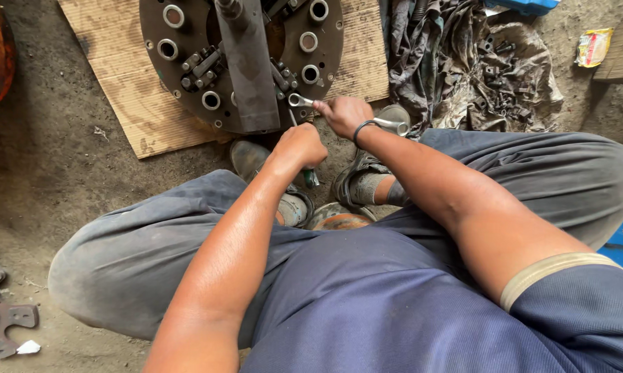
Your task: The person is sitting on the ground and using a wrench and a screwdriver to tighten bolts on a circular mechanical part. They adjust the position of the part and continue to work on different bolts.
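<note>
At the near rim of the clutch pressure plate [187, 62], the fingers [323, 108] of the right hand [344, 115] are closed around the shank of a combination wrench [299, 101]. The ring end of the wrench sits at the plate's lower right edge, apparently on a fastener; the seating itself is too small to confirm. A second bright wrench end [396, 126] shows just beside the right wrist, away from the plate.

The left hand [298, 146] is curled into a fist, just nearer the body than the plate rim. It grips a tool with a green handle [310, 178]; the handle end protrudes below the fist, and a thin shaft runs up toward the plate. The tool's tip is hidden.

The pressure plate lies flat on a cardboard sheet [118, 76] on the dirt floor [62, 173]. A dark steel bar [249, 69] crosses the plate's centre. Beyond the plate to its right lies a heap of oily rags [463, 62] carrying loose bolts. Both feet sit just below the plate rim.

Hazards, as judged:
- A partly seated ring may slip off the fastener under load, driving the knuckles into the plate edge.
- The thin shaft may skid if pressed at an angle toward the right hand.
- The plate may slide on the cardboard under sideways pull.
</note>
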Demonstrator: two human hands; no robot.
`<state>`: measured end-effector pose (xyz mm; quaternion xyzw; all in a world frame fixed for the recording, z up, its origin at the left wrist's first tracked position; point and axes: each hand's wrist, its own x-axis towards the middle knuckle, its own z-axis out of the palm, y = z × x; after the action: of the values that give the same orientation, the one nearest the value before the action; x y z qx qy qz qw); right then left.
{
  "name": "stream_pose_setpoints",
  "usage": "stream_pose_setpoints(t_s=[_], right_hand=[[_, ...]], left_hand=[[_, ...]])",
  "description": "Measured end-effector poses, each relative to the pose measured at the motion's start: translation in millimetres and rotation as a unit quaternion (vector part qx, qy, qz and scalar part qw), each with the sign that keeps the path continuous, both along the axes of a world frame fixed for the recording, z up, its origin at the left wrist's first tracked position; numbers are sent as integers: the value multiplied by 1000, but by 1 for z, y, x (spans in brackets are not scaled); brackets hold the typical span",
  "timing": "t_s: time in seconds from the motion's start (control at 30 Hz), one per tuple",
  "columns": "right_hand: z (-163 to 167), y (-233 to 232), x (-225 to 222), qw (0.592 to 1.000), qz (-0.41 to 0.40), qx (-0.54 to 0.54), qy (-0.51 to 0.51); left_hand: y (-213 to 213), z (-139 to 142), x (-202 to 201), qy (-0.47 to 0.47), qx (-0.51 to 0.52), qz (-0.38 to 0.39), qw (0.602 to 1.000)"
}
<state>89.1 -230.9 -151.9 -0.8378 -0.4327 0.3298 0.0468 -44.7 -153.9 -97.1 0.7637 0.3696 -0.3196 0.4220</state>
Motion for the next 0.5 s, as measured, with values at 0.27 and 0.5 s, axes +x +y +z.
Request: stream_pose_setpoints(t_s=[0.27, 0.5], right_hand=[[11, 18, 31, 990, 117, -60, -55], [6, 64, 45, 957, 253, -96, -108]], left_hand=[[19, 83, -11, 30, 14, -108, 994], [62, 147, -66, 44, 139, -113, 983]])
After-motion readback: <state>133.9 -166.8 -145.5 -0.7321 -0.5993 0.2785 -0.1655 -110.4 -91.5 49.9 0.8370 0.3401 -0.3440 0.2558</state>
